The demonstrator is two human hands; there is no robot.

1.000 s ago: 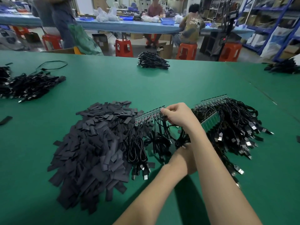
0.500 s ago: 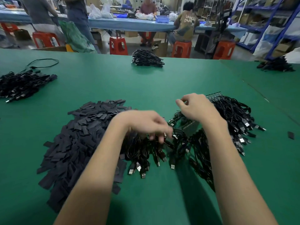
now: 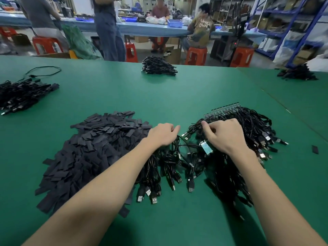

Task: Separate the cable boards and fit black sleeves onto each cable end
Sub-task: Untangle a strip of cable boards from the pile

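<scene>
Pinching cables: right hand curled | left hand curled, contents unclear

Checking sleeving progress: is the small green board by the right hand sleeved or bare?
Bare: the small green circuit board shows uncovered green beside the right hand.

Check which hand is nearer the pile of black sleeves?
Left. The left hand is at the right edge of the sleeve pile; the right hand is farther right, over the cable heap.
</scene>
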